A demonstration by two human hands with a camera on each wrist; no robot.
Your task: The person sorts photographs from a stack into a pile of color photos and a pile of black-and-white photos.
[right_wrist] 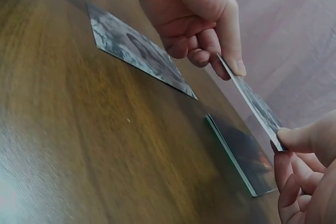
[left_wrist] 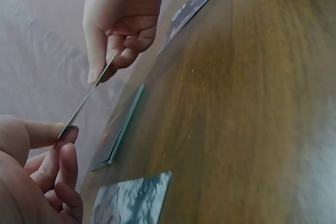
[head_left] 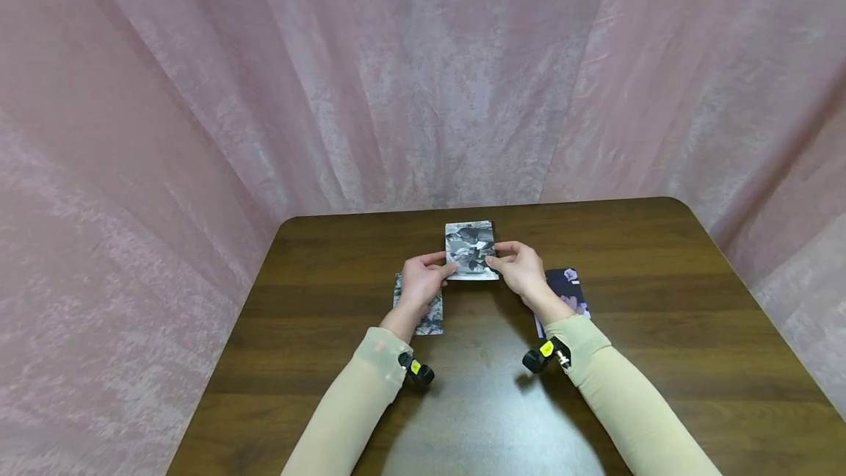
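Observation:
Both hands hold one black-and-white photo a little above the table. My left hand pinches its left edge and my right hand pinches its right edge. From the left wrist view the held photo is seen edge-on between my left hand and right hand. Directly below it a thin stack of photos lies on the wood, also seen as the stack in the right wrist view. My right hand grips the photo opposite the left hand.
A grey photo lies flat under my left wrist, seen as the photo. A darker purple-toned photo lies by my right wrist. The dark wooden table is backed by pink curtains on three sides.

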